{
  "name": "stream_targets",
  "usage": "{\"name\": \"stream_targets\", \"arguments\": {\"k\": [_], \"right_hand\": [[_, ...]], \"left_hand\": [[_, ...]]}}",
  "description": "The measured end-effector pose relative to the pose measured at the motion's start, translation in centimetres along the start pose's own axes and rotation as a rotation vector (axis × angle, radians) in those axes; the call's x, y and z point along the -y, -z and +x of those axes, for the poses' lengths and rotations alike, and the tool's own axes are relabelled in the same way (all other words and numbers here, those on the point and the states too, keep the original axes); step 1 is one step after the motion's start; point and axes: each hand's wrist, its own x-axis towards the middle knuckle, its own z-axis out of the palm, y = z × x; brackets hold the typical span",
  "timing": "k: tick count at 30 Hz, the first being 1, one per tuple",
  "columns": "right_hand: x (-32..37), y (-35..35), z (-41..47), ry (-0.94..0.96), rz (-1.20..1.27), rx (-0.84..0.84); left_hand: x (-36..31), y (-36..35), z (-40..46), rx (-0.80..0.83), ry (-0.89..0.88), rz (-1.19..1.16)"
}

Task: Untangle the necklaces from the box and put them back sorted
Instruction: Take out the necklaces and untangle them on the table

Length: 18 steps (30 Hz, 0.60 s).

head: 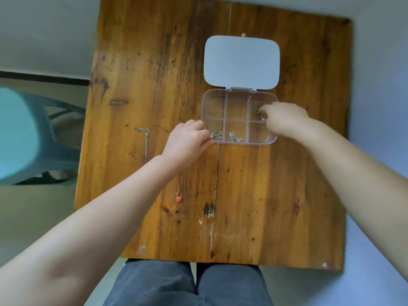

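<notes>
Wooden bench point(254, 195) carried the open box point(239, 97); right hand point(284, 118) pinched a gold necklace point(256, 111) in the far right compartment. Left hand point(187, 142), fingers curled on a silver necklace point(216, 134) at the near left compartment; two chains point(146, 146) lay lengthwise further left, nearest that hand

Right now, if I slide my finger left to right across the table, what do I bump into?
Silver necklace → necklace with the red pendant → left hand → clear box → right hand.

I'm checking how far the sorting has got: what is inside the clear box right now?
The clear box holds a silver chain in its near middle compartment, another chain near left, and one far right under the right hand, which hides part of that compartment.
</notes>
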Motion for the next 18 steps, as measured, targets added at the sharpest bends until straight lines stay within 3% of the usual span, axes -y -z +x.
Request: {"name": "stream_targets", "arguments": {"k": [5, 9, 12, 15, 18], "right_hand": [[0.1, -0.8, 0.6, 0.099, -0.168, -0.011], [-0.7, -1.2, 0.5, 0.140, -0.020, -0.125], [-1.1, -0.8, -0.8, 0.123, 0.169, -0.216], [-0.1, 0.5, -3.5, 0.163, 0.528, -0.281], [2.1, 2.1, -7.3, 0.314, 0.952, -0.172]], "left_hand": [[-0.5, -0.1, -0.3, -0.045, 0.053, 0.007], [-0.9, 0.0, -0.3, -0.033, 0.072, -0.004], [-1.0, 0.3, -0.2, 0.013, 0.076, 0.033], [-1.7, 0.8, 0.1, 0.050, 0.084, 0.055], [-4.3, 2.4, 1.1, 0.063, 0.023, -0.354]]}}
